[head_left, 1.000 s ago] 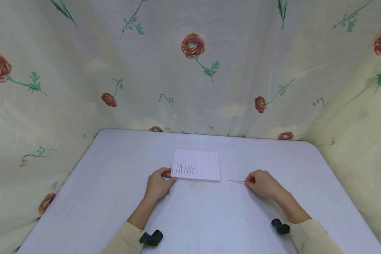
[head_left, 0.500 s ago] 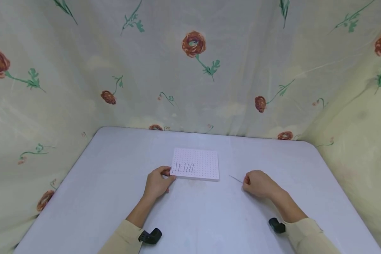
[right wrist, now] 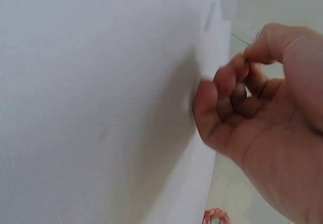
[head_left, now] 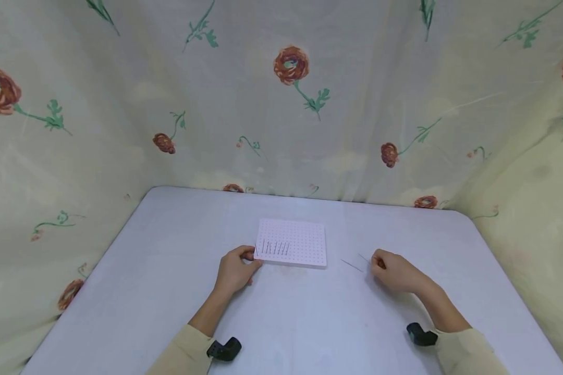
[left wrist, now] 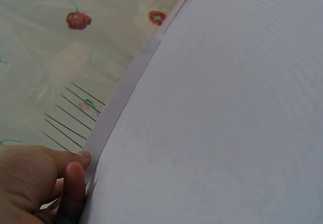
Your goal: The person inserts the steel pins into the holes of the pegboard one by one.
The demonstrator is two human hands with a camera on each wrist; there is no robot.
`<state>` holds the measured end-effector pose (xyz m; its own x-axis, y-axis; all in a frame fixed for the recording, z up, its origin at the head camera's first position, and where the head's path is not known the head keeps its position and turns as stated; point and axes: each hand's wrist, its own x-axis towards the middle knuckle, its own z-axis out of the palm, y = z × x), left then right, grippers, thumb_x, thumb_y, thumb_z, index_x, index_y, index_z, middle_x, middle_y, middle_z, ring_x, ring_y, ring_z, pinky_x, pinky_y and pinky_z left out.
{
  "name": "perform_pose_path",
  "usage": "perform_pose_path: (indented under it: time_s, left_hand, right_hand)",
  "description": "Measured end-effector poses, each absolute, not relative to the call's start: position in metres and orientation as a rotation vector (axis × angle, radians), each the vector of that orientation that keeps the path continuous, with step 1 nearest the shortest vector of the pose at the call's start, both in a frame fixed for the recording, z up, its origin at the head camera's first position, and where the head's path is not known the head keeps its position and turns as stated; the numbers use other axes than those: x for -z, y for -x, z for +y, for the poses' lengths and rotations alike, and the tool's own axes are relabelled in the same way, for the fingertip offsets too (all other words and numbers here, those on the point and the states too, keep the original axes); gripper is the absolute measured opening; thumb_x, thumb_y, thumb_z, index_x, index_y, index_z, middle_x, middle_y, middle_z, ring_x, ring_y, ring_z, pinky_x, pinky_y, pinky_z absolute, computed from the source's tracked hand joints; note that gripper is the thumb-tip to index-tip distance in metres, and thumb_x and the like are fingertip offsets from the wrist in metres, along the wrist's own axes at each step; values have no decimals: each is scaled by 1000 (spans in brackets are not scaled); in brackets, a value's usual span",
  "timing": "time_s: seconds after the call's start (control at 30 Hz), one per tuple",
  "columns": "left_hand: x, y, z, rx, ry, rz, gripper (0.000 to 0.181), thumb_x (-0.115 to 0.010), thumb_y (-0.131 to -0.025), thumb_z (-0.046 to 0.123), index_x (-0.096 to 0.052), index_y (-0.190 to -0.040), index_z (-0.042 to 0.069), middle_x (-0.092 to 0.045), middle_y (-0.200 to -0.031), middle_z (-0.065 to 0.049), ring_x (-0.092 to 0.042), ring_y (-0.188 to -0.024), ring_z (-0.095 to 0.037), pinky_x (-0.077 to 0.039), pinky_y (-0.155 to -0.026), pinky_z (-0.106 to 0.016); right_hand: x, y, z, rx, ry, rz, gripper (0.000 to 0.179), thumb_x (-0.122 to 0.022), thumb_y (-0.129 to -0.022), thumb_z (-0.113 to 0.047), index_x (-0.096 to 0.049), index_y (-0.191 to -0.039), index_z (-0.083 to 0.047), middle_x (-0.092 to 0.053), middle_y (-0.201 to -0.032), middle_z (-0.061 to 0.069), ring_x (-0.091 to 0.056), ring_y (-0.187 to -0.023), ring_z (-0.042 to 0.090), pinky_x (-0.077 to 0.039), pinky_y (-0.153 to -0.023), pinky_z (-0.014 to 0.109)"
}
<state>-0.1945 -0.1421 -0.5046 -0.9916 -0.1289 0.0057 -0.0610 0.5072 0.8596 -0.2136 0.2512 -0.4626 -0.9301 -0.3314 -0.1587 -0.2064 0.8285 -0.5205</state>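
A white pegboard (head_left: 305, 239) lies on the table, its face covered in small holes. Several thin dark pins (head_left: 279, 248) stand in a row at its front left. My left hand (head_left: 233, 269) holds the board's left front corner, thumb at the front edge; its fingers also show by the pins in the left wrist view. To the right of the board, my right hand (head_left: 396, 272) pinches a thin pin (head_left: 363, 258) between thumb and forefinger, most of it hidden. A second thin dark line (head_left: 352, 265) lies on the table between; I cannot tell whether it is a pin or a shadow.
A white cloth covers the table (head_left: 309, 323). Behind it and along both sides hangs a pale curtain (head_left: 206, 78) with a flower print. Black wrist cameras (head_left: 224, 349) sit at both sleeves.
My right hand has moved slightly right, away from the board. The two thin lines that met at its fingertips now lie apart. The left hand and the board keep their places.
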Motion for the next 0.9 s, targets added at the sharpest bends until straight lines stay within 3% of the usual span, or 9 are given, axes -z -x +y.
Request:
perform_pose_path:
  time_s: [0.2,0.4,0.57,0.67,0.77,0.9]
  left_hand:
    - [503,195,-143,1528,-179,-2665,41,-77,-89,13,-67,-126,0,-68,-96,-9,-55,-45,-10,-45,-42,-18]
    - [507,194,-142,1537,-194,-2672,41,-77,-89,13,-66,-127,1,-67,-97,-8,-55,-45,-10,-46,-43,-19]
    - [508,195,-143,1531,-196,-2670,41,-76,-89,12,-67,-127,1,-68,-97,-8,-55,-45,-10,-46,-42,-19]
    - [507,195,-143,1531,-198,-2669,41,-77,-88,12,-67,-127,1,-68,-96,-8,-55,-45,-10,-45,-42,-19]
    - [506,195,-142,1533,-196,-2670,41,-77,-88,12,-67,-127,1,-68,-96,-8,-55,-45,-10,-45,-42,-19]
    - [506,195,-142,1530,-192,-2671,41,-77,-88,12,-67,-127,1,-68,-96,-8,-55,-45,-10,-46,-42,-19]
  right_hand:
    - [455,216,252,957,385,2708,11,-50,-102,-12,-57,-101,-4,-54,-86,5,-48,-80,17,-41,-64,24]
    - [453,220,250,998,309,2765,21,-52,-103,-14,-66,-114,-2,-68,-111,14,-55,-95,21,-48,-77,28]
    - [452,223,249,1086,171,2754,32,-52,-106,-29,-67,-118,-3,-68,-118,17,-60,-99,19,-52,-79,28]
    - [451,224,249,1305,94,2600,36,-52,-107,-32,-61,-119,1,-63,-123,18,-64,-104,13,-58,-88,25]
    - [450,225,249,1611,31,2373,30,-54,-107,-27,-58,-113,2,-60,-123,13,-67,-107,6,-57,-98,25]
    - [449,226,249,1925,16,2115,18,-61,-103,-19,-59,-104,-1,-66,-114,2,-72,-106,7,-56,-100,29]
